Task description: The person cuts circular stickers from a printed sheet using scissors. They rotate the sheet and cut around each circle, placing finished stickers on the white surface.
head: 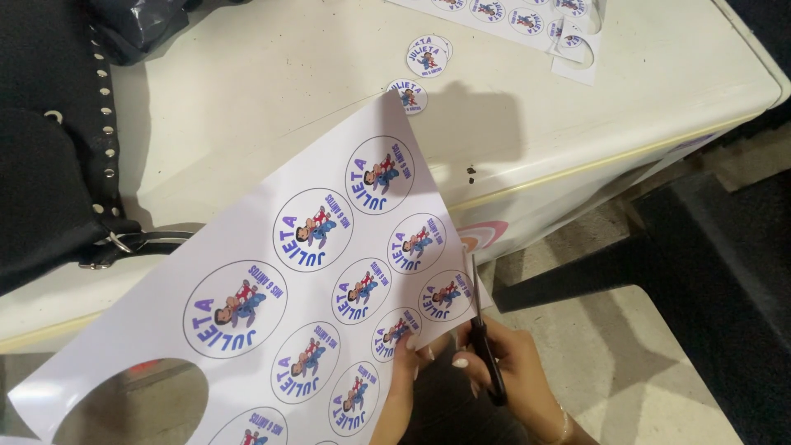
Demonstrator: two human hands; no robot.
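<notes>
White table (272, 99) behind — left fingers (409, 344) pinch sticker sheet (247, 330), right fingers (461, 361) grip scissors (482, 330)

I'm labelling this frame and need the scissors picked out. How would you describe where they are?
Start at the big white sticker sheet held over the white table. Follow its right edge down to the right hand. The scissors are the dark, thin blades rising from that hand against the sheet's edge, the only tool among paper circles.

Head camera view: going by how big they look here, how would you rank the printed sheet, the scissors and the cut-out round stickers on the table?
1. printed sheet, largest, though nearest the camera.
2. scissors.
3. cut-out round stickers, smallest, but farther away.
</notes>
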